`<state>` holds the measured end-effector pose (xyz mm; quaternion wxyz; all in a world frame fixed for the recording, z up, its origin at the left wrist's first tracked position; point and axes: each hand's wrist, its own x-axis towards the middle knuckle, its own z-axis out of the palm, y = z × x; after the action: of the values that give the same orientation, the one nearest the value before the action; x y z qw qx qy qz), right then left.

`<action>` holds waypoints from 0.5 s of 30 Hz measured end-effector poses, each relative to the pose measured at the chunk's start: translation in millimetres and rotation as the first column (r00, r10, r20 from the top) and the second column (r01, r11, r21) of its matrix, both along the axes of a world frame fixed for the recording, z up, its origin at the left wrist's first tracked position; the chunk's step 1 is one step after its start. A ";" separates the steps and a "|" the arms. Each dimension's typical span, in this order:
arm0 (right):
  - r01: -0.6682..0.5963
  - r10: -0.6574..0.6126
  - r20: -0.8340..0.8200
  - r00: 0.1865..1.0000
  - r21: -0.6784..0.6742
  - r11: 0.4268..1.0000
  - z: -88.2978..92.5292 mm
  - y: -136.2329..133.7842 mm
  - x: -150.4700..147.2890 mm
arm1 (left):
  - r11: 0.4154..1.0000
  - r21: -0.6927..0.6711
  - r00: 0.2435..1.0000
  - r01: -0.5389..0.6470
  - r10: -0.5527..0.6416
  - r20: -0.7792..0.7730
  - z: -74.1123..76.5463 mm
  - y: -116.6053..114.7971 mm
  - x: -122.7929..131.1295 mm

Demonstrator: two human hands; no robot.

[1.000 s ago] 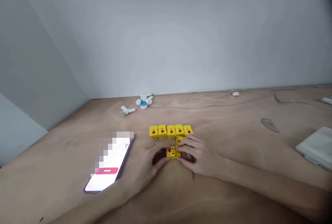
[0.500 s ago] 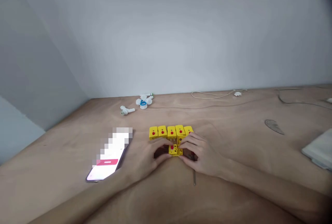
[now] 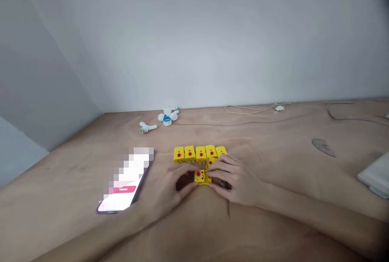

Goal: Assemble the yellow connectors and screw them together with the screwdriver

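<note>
Two bare hands meet over a wooden counter, seen from the wearer's head, with a pale grey wall behind. Between them, near the middle of the counter's front half, is a small open yellow housing with a red dot on it. The left hand has its grip closed on the housing's left side, thumb at the near edge and fingertips at the far edge. The right hand grasps the right end in a similar pinch, its other fingers curled above the counter.

Just beyond the housing is a yellow cover — partly behind the right fingers, so whether it touches anything is hard to tell. Behind that, five yellow blocks stand side by side in a row. A thin metal rod pokes out below the right hand.

To the left lies a phone, its screen lit and partly pixelated. Toward the wall are white fittings, a blue ring among them, and a pale looped cord. A white case sits at the right edge.
</note>
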<state>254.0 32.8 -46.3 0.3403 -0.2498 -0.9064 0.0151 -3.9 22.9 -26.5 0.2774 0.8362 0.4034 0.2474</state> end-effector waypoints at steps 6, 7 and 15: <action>-0.083 0.083 -0.005 0.997 0.003 0.997 2.0 11.3 -2.5 | 0.999 0.035 0.999 0.040 -0.039 -0.018 3.4 4.6 2.0; -0.080 0.080 -0.017 0.997 -0.008 0.997 1.7 12.1 -3.0 | 0.998 0.038 0.999 0.047 -0.046 -0.022 4.3 4.7 2.4; -0.098 0.097 -0.058 0.994 -0.012 0.995 -1.6 13.9 -2.1 | 0.991 0.119 0.996 0.060 -0.051 -0.077 5.9 1.0 3.5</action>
<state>252.0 46.7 -47.9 0.3634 -0.2073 -0.9072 0.0454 -0.4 24.0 -20.7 0.2177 0.8710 0.3741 0.2327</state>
